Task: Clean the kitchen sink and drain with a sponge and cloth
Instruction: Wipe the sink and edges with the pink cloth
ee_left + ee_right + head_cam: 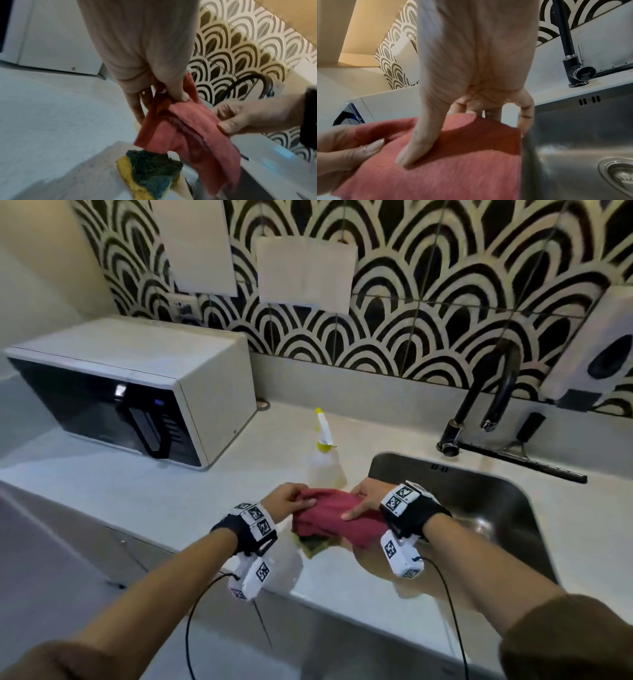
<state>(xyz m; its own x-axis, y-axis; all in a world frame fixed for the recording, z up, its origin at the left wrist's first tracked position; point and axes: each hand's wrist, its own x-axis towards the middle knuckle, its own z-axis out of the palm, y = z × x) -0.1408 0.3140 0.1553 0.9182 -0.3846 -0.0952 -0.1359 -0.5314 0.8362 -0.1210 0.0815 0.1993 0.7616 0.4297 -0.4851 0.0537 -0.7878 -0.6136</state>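
The red cloth (337, 517), folded and bunched with a stitched hem showing, is hanging just above the counter's (171, 494) near edge beside the sink (507, 518), over the yellow-and-green sponge (313, 544). The steel basin and its drain (618, 174) are lying open to the right, the spray bottle (323, 455) standing just beyond. The left hand (289, 501) is pinching the cloth's left end, and the right hand (368, 499) is gripping its right end, thumb on top.

The soft folded cloth (337, 517) is pinkish red. The rectangular foam sponge (150, 174) is yellow with a dark green scouring face. The tiled wall (445, 313) bears black-and-cream scalloped arches. The curved metal tap (479, 402) is black; the boxy microwave (137, 385), white with a black door.
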